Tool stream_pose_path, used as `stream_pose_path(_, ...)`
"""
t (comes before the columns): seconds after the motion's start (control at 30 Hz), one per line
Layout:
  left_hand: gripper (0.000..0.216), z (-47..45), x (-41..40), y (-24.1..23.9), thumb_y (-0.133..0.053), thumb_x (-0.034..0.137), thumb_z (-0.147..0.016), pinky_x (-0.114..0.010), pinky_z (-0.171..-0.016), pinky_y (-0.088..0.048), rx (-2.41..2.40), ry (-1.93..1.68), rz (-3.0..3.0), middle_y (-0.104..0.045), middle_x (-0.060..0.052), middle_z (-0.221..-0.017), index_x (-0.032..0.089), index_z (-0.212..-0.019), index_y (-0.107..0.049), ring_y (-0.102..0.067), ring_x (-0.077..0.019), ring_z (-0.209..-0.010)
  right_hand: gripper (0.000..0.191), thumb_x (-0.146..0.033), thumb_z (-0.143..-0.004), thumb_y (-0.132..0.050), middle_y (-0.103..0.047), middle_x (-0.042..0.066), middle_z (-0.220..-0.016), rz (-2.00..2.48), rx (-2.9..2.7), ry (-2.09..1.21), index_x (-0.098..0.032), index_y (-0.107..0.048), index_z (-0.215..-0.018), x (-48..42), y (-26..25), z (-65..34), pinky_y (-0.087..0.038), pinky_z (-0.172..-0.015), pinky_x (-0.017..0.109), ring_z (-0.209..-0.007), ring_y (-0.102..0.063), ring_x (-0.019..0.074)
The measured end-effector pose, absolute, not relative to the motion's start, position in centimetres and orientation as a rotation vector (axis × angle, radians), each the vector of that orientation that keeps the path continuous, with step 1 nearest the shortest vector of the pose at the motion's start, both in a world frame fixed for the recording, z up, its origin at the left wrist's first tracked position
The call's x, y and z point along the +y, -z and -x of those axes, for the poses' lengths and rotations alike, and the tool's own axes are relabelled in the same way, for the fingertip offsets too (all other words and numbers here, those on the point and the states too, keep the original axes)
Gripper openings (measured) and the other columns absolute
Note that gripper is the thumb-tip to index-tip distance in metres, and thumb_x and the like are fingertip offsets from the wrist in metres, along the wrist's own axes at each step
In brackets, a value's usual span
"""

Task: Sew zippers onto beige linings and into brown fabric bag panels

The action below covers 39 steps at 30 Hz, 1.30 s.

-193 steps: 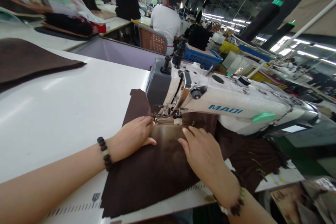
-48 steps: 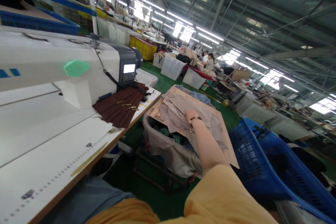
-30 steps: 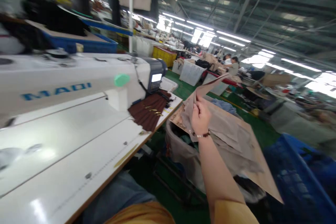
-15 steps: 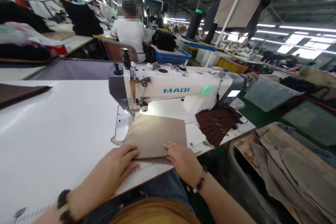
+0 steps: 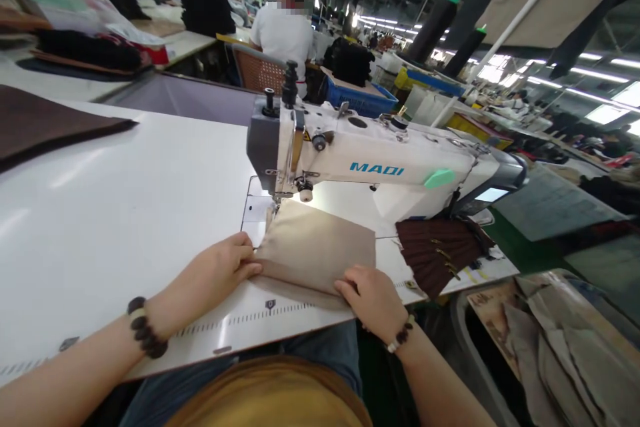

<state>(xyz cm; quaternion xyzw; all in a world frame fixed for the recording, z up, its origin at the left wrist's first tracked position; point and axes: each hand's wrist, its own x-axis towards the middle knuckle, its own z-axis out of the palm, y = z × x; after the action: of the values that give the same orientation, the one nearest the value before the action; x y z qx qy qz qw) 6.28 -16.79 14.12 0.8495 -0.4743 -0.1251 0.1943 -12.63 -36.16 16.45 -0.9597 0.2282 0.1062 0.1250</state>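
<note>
A tan fabric piece (image 5: 320, 247) lies on the white sewing table (image 5: 125, 213), its far corner under the needle of the white MAQI sewing machine (image 5: 380, 160). My left hand (image 5: 225, 267) pinches the fabric's left edge, fingers closed on it. At the near right corner, my right hand (image 5: 373, 297) grips the fabric with its fingers curled over the edge. Both wrists wear bead bracelets.
A pile of dark brown zipper strips (image 5: 435, 250) lies right of the fabric by the machine's base. A bin of tan pieces (image 5: 550, 347) stands low at the right. Dark brown cloth (image 5: 45, 123) lies far left. A person in a white shirt (image 5: 283, 33) sits behind, near a blue basket (image 5: 360, 97).
My right hand took a tan piece from the bin and brought it to the table. In the last half second both hands slid to its edges and gripped it beneath the needle.
</note>
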Motion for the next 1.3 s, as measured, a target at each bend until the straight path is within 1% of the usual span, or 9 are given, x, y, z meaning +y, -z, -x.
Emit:
stream_pose_path(0.13,0.025,-5.9,-17.1,-13.7,-0.048,0.029,-0.088,-0.029,-0.06,-0.044,-1.408,0.164,-2.52,-0.056,-0.004,-0.083,0.015,-0.07,-0.06,-0.056,-0.0162,-0.064,0.025,-0.031,-0.092,-0.049,-0.066,0.005,-0.084,2.836,0.731,-0.447,-0.017,-0.063,-0.078,-35.5,-17.2,12.2,-0.037,-0.067,0.027,-0.085,-0.062,0.02)
stream_pose_path(0.23,0.025,-6.0,-16.9,-13.7,-0.04,0.024,-0.093,-0.032,-0.07,-0.045,-1.664,-0.168,-2.409,-0.059,-0.006,-0.089,0.016,-0.084,-0.062,-0.056,-0.0195,-0.076,0.018,-0.029,-0.092,-0.051,-0.067,0.006,-0.086,2.824,0.78,-0.571,-0.02,-0.062,-0.103,-34.1,-18.0,12.0,-0.042,-0.067,0.03,-0.086,-0.065,0.0247)
stream_pose_path(0.37,0.033,-7.1,-17.0,-13.8,-0.03,0.016,-0.096,-0.035,-0.085,-0.041,-2.084,-0.406,-2.08,-0.06,-0.005,-0.107,0.02,-0.106,-0.061,-0.053,-0.0196,-0.091,0.051,-0.025,-0.091,-0.052,-0.068,0.006,-0.088,2.902,0.532,-0.687,-0.033,-0.036,-0.139,-32.7,-18.4,11.2,-0.049,-0.067,0.035,-0.083,-0.066,0.0261)
stream_pose_path(0.47,0.029,-8.6,-18.2,-13.8,-0.037,0.016,-0.095,-0.038,-0.093,-0.037,-2.133,-0.418,-2.066,-0.058,-0.006,-0.119,0.018,-0.113,-0.059,-0.049,-0.0227,-0.102,0.066,-0.033,-0.08,-0.068,-0.054,0.009,-0.126,3.003,0.055,-0.366,-0.037,-0.037,-0.138,-33.4,-17.9,9.4,-0.045,-0.091,0.048,-0.114,-0.053,0.0283)
stream_pose_path(0.53,0.026,-9.4,-19.2,-13.7,-0.044,0.018,-0.093,-0.038,-0.093,-0.037,-2.153,-0.342,-2.048,-0.058,-0.005,-0.12,0.02,-0.113,-0.06,-0.049,-0.0229,-0.103,0.072,-0.043,-0.074,-0.073,-0.031,0.009,-0.147,2.971,-0.259,-0.25,-0.031,-0.041,-0.137,-34.5,-17.3,7.9,-0.027,-0.106,0.058,-0.134,-0.03,0.0306)
stream_pose_path(0.6,0.023,-9.5,-19.8,-13.4,-0.047,0.018,-0.092,-0.037,-0.092,-0.038,-2.136,-0.258,-2.039,-0.061,-0.005,-0.115,0.02,-0.11,-0.062,-0.051,-0.0216,-0.101,0.074,-0.053,-0.075,-0.068,-0.019,0.008,-0.151,2.881,-0.409,-0.322,-0.024,-0.04,-0.138,-35.5,-16.6,6.6,-0.016,-0.109,0.062,-0.139,-0.018,0.0293)
stream_pose_path(0.8,0.029,-8.2,-19.7,-11.9,-0.049,0.032,-0.092,-0.042,-0.102,-0.035,-1.866,-0.369,-2.139,-0.061,-0.008,-0.117,0.015,-0.114,-0.058,-0.051,-0.0241,-0.111,0.06,-0.051,-0.092,-0.045,-0.03,0.007,-0.148,2.826,-0.221,-0.239,-0.021,-0.033,-0.142,-35.6,-15.1,5.5,-0.021,-0.111,0.054,-0.135,-0.03,0.0203)
stream_pose_path(0.93,0.043,-8.6,-19.6,-11.6,-0.063,0.041,-0.084,-0.044,-0.103,-0.036,-1.844,-0.341,-2.284,-0.061,-0.011,-0.117,0.013,-0.116,-0.058,-0.052,-0.0265,-0.112,0.056,-0.049,-0.091,-0.047,-0.025,0.006,-0.15,2.857,-0.124,-0.149,-0.023,-0.039,-0.139,-35.1,-14.5,4.9,-0.021,-0.111,0.054,-0.138,-0.023,0.0231)
stream_pose_path(1.3,0.032,-10.7,-20.1,-11.9,-0.054,0.027,-0.089,-0.059,-0.101,-0.034,-1.619,-0.22,-2.469,-0.053,-0.016,-0.13,0.013,-0.118,-0.058,-0.041,-0.0359,-0.126,0.054,-0.037,-0.093,-0.046,-0.018,0.008,-0.151,2.894,-0.032,-0.034,-0.017,-0.035,-0.142,-35.0,-13.4,1.3,-0.019,-0.112,0.055,-0.139,-0.022,0.0234)
